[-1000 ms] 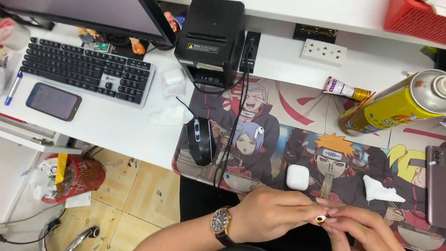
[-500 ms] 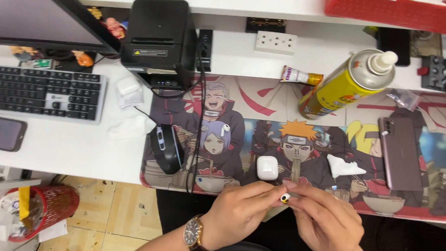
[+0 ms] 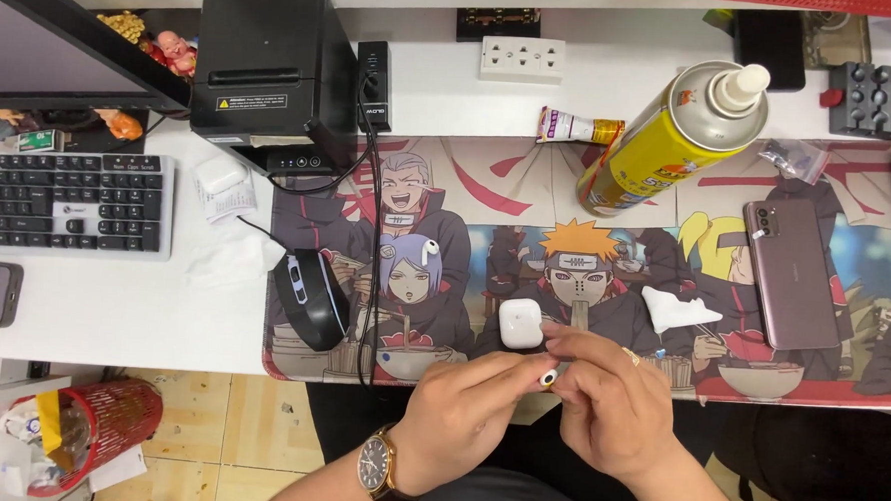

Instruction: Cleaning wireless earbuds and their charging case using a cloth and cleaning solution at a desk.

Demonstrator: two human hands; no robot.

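My left hand, with a wristwatch on its wrist, and my right hand meet at the desk's front edge. Together their fingertips pinch a small white earbud. Just beyond them a white earbud case lies shut on the cartoon-printed desk mat. A second white earbud rests on the mat farther left. A crumpled white wipe lies right of the case.
A black mouse with its cable, a black printer, a keyboard and a monitor stand left. A yellow spray can, a pink phone and a black holder sit right. A red bin stands on the floor.
The view has shifted right and slightly nearer to the desk. Both hands stay together on the earbud, turning it a little between the fingertips.
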